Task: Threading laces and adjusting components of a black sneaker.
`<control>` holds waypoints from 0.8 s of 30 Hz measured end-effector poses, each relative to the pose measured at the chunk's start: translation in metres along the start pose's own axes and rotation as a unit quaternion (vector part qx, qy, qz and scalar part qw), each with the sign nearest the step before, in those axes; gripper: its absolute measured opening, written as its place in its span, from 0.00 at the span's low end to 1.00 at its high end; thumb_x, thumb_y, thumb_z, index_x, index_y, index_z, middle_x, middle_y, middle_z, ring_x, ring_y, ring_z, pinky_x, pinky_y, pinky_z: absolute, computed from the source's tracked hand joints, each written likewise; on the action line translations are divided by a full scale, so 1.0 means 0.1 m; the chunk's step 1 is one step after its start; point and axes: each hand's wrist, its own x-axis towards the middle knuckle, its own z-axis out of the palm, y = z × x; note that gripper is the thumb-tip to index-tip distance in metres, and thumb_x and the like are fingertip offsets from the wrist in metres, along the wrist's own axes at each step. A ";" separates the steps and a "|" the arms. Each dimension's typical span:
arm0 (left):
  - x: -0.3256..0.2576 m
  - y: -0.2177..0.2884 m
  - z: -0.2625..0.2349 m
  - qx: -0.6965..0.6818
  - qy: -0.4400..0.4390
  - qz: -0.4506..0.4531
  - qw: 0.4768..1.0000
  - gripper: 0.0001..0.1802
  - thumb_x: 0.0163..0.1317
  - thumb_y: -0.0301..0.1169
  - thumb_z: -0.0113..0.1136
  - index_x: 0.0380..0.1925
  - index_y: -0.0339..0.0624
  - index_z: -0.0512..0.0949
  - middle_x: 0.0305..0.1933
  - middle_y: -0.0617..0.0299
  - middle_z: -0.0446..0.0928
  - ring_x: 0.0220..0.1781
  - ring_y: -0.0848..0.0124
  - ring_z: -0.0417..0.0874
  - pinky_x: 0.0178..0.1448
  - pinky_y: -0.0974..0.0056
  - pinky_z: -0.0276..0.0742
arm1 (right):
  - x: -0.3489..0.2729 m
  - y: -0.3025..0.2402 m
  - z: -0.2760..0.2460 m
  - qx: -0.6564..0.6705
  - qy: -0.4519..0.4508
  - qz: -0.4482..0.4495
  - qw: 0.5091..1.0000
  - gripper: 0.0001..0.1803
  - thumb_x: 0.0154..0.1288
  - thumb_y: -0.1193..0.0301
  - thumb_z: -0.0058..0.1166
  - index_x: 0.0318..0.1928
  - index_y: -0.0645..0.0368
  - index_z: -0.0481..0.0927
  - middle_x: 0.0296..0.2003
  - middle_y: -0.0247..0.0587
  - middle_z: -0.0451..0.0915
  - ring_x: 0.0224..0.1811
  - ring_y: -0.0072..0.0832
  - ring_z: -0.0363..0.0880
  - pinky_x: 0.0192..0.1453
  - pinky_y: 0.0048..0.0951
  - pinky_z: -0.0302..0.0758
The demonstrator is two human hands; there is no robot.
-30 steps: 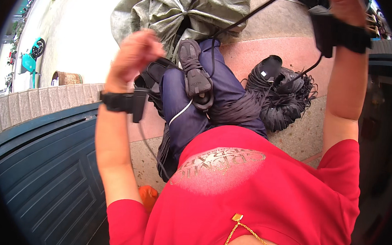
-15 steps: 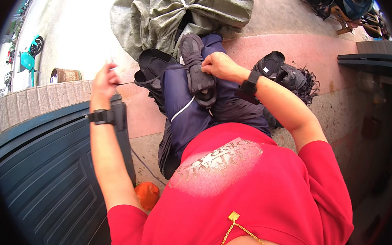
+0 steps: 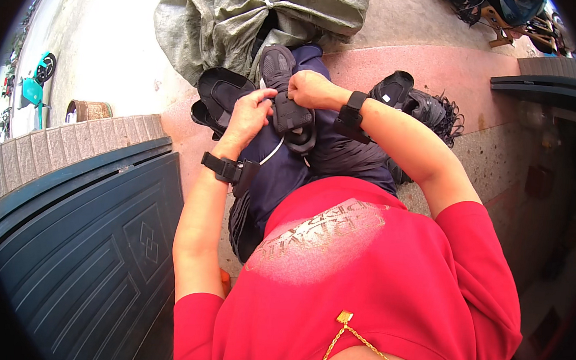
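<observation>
Both hands have drawn together since half a second ago: the left hand (image 3: 249,115), which was out to the side holding a thin thread or cord taut, now sits right against the dark shoe (image 3: 286,97) on the person's lap, beside the right hand (image 3: 310,89). That points to close work at the shoe rather than a long pull. The left fingers (image 3: 264,99) are curled and narrow, tips touching the shoe's side; whether they pinch anything I cannot tell. The right fingers are closed over the shoe's upper part, gripping it. A white cord (image 3: 273,151) trails down across the dark blue trousers (image 3: 281,179). Just beyond lie a black sandal (image 3: 224,90) and a grey-green sack (image 3: 245,12) on the paved floor (image 3: 440,64).
</observation>
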 end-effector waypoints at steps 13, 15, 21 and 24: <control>0.12 -0.12 0.13 0.233 0.101 0.125 0.959 0.11 0.50 0.30 0.56 0.32 0.36 0.77 0.33 0.50 0.77 0.38 0.57 0.78 0.45 0.60 0.71 | -0.02 0.08 0.03 0.020 0.055 -0.086 0.995 0.06 0.43 0.73 0.53 0.25 0.62 0.76 0.24 0.51 0.76 0.32 0.44 0.76 0.35 0.37 0.72; 0.13 -0.15 0.12 0.231 0.105 0.134 0.958 0.11 0.50 0.30 0.56 0.32 0.36 0.77 0.33 0.50 0.77 0.38 0.58 0.78 0.45 0.61 0.71 | 0.01 0.04 0.00 0.045 -0.009 -0.083 0.995 0.06 0.43 0.73 0.53 0.25 0.61 0.76 0.23 0.49 0.76 0.30 0.43 0.76 0.33 0.36 0.71; 0.13 -0.05 0.09 0.217 0.083 0.116 0.966 0.10 0.49 0.30 0.59 0.31 0.35 0.77 0.30 0.53 0.77 0.33 0.65 0.77 0.39 0.65 0.71 | 0.02 0.00 0.10 -0.021 -0.014 -0.094 0.995 0.12 0.44 0.74 0.54 0.33 0.60 0.76 0.33 0.49 0.77 0.40 0.42 0.75 0.42 0.37 0.71; 0.17 0.00 0.08 0.241 0.056 0.103 0.964 0.10 0.48 0.28 0.60 0.30 0.34 0.77 0.26 0.57 0.77 0.27 0.72 0.75 0.33 0.68 0.70 | 0.00 0.04 0.13 0.015 0.054 -0.174 0.983 0.12 0.46 0.74 0.53 0.34 0.63 0.74 0.28 0.51 0.76 0.34 0.47 0.75 0.36 0.40 0.70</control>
